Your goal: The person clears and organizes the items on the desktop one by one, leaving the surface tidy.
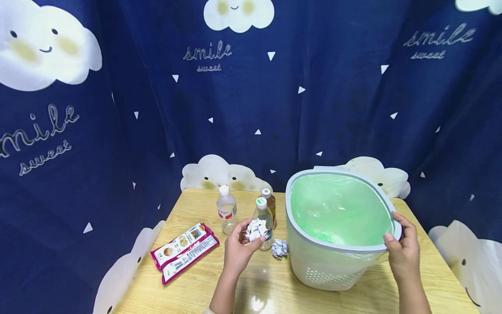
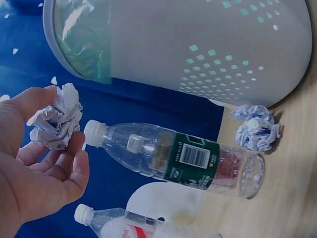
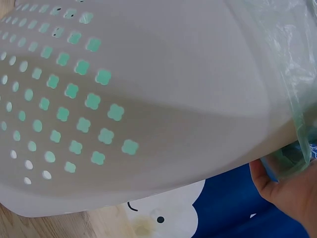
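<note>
My left hand (image 1: 240,252) pinches a crumpled paper ball (image 2: 58,119) between thumb and fingers, raised off the table in front of the bottles. A second paper ball (image 1: 279,248) lies on the table beside the bin. With my right hand (image 1: 405,248) I grip the rim of a white trash bin (image 1: 329,266) at its right side. The bin leans, its mouth toward me, and a green plastic liner (image 1: 337,209) covers its inside. In the right wrist view, the bin's perforated wall fills most of the picture, and only part of the right hand (image 3: 292,193) shows.
Behind the left hand stand a clear bottle with a green label (image 2: 195,161), a bottle of brown liquid (image 1: 270,207) and a clear bottle with a red-and-white label (image 1: 226,211). A pink-and-white food wrapper (image 1: 184,253) lies at left on the wooden table (image 1: 196,296).
</note>
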### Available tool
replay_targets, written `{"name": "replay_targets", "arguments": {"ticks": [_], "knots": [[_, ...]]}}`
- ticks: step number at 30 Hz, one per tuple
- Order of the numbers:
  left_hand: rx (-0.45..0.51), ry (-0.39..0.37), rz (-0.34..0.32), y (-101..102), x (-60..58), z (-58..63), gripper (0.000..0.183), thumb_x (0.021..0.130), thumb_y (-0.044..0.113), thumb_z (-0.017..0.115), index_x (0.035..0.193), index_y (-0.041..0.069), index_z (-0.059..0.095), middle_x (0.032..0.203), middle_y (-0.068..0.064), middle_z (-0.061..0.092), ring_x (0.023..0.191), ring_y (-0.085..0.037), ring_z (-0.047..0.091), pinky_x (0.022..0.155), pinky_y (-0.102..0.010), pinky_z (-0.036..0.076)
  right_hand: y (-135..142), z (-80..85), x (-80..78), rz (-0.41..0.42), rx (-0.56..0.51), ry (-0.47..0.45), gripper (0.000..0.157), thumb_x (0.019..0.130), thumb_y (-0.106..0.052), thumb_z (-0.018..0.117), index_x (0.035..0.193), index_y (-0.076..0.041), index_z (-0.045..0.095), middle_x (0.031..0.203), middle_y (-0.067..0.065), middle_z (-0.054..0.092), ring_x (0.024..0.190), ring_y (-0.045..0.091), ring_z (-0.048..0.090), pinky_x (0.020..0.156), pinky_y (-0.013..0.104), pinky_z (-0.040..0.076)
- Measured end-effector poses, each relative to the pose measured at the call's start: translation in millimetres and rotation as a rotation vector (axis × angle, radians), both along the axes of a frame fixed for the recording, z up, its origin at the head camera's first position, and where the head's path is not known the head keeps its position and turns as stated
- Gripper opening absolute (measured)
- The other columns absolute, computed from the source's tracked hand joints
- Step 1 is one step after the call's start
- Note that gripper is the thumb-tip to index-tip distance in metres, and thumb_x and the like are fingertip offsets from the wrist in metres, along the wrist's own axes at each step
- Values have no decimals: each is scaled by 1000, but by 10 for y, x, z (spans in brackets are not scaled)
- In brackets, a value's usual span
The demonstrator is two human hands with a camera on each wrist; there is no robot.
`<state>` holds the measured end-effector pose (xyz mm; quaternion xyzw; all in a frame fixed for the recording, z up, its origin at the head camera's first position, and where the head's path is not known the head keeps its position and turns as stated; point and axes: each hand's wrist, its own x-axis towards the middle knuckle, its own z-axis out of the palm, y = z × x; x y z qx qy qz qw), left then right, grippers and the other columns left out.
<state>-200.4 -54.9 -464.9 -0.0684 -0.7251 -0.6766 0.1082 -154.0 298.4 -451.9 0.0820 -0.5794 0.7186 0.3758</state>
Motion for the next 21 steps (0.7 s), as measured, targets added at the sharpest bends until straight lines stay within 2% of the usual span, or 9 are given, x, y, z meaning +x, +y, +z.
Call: {"name": "replay_targets", "arguments": {"ticks": [4,8,13,18,21], "knots": [[-9,31,-2,9,-4,65,54,69,6,81,118,4,60,98,-8,63,84,-18,57,72,-28,48,-20,13,-10,1,-7,1,49,79,7,49,128,6,46,111,14,50,95,16,50,75,15,45],[-15,47,-20,16,31,261,53,70,1,79,118,-1,58,99,-12,62,83,-18,57,72,-29,49,-2,34,7,28,9,-10,51,79,10,48,130,3,45,112,13,49,96,16,49,75,13,45],[-28,70,-48,12,50,518,51,71,-3,76,118,-6,56,99,-16,61,82,-17,57,72,-29,49,87,61,52,91,115,-46,55,82,12,42,136,1,39,126,10,43,104,14,48,81,12,41],[-43,61,-52,21,33,640,51,71,-3,75,119,-5,56,100,-15,62,84,-17,58,73,-29,49,174,75,65,185,218,-36,59,82,12,40,139,1,34,132,9,39,106,11,48,83,12,40],[-47,62,-54,37,22,684,52,72,-3,75,120,-5,56,102,-14,61,85,-17,58,73,-29,49,190,90,59,149,266,-73,62,79,16,44,138,1,36,127,7,43,100,10,52,78,12,43]]}}
